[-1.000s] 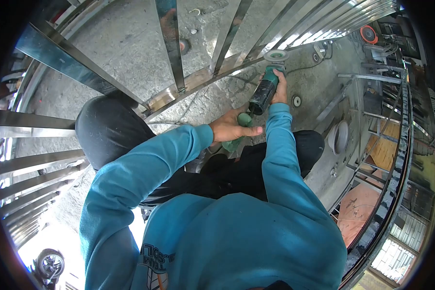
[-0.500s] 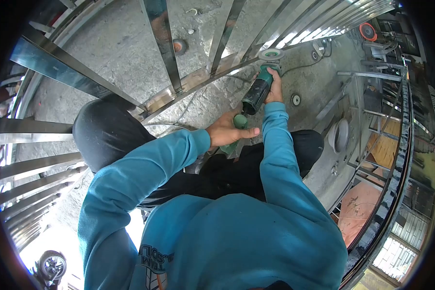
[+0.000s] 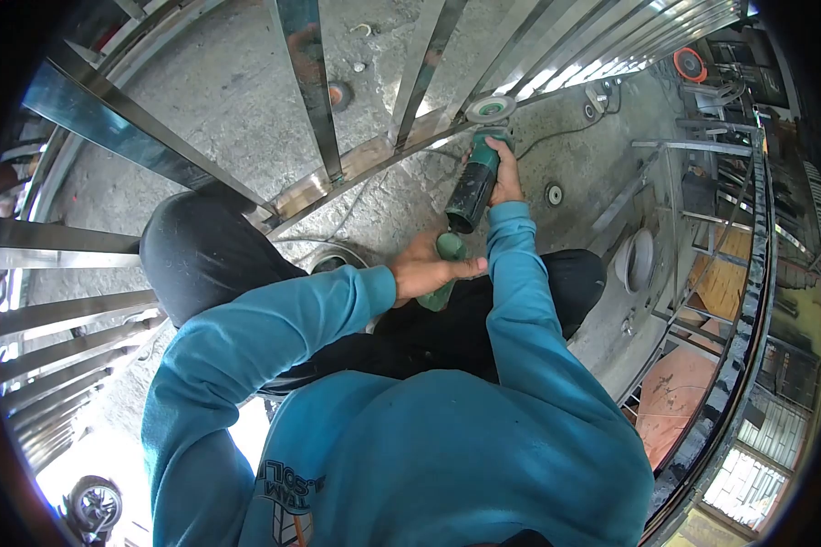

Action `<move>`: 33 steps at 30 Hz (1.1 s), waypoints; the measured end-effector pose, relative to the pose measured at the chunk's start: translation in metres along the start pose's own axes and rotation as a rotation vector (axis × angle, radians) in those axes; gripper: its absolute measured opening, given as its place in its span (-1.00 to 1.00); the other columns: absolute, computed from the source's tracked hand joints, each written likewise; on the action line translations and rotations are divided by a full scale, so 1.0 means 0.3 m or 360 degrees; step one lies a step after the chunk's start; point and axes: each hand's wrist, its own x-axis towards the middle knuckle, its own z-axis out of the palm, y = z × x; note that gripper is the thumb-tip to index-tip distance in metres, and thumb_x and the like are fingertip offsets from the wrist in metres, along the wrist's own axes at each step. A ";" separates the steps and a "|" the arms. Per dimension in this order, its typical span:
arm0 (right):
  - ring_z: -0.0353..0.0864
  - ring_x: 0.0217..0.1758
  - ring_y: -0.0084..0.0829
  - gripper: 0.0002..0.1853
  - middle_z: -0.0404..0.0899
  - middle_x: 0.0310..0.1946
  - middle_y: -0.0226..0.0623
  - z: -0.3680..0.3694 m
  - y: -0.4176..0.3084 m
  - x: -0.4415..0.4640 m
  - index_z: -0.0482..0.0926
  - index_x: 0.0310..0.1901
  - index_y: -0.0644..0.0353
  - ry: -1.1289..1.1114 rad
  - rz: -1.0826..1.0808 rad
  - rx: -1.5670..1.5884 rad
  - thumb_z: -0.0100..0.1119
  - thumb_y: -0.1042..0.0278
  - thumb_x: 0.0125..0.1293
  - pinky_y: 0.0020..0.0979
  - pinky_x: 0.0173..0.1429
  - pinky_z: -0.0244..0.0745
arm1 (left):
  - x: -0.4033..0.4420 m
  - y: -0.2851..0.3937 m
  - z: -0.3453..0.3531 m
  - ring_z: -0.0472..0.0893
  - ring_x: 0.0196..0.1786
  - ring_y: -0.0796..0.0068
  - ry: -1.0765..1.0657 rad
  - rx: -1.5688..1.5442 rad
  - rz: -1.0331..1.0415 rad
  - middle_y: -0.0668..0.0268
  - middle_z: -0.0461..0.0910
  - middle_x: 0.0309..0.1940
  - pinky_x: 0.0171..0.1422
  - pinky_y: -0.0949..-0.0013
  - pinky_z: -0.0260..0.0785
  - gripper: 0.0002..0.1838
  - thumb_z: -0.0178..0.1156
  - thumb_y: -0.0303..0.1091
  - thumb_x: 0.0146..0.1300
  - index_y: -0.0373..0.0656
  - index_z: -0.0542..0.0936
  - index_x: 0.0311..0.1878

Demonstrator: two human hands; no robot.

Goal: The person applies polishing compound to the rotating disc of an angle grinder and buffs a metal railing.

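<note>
My right hand (image 3: 504, 173) is wrapped round a green and black angle grinder (image 3: 472, 187), its disc (image 3: 491, 109) pointing away from me beside the metal frame's lower rail. Just below the grinder's black rear end, my left hand (image 3: 424, 273) holds a green object (image 3: 451, 245) with a round end, its thumb stretched out to the right. The object's lower part shows beneath the hand; its exact kind is unclear. The grinder's rear end is close to the object's round end, and whether they touch is hard to tell.
A shiny barred metal frame (image 3: 306, 191) spans the left and top. Loose discs (image 3: 554, 193) and a cable (image 3: 556, 135) lie on the concrete floor. At right are a round basin (image 3: 635, 261) and metal racks (image 3: 693, 219). A round container (image 3: 330, 262) sits by my left knee.
The grinder and my right hand have moved left and slightly towards me. My left hand has shifted slightly towards me with the green object. The round container beside my left forearm now shows more.
</note>
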 end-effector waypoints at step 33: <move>0.66 -0.38 -0.13 -0.51 0.55 -0.35 -0.07 -0.086 -0.064 0.067 0.40 -0.03 0.30 0.0177 -0.0173 0.0083 0.36 0.18 0.13 -0.19 -0.26 0.70 | 0.087 0.003 -0.057 0.53 0.09 0.43 0.0001 0.0087 0.0185 0.26 0.55 0.01 0.24 0.30 0.38 -0.11 0.48 -0.02 0.17 -0.27 0.28 0.42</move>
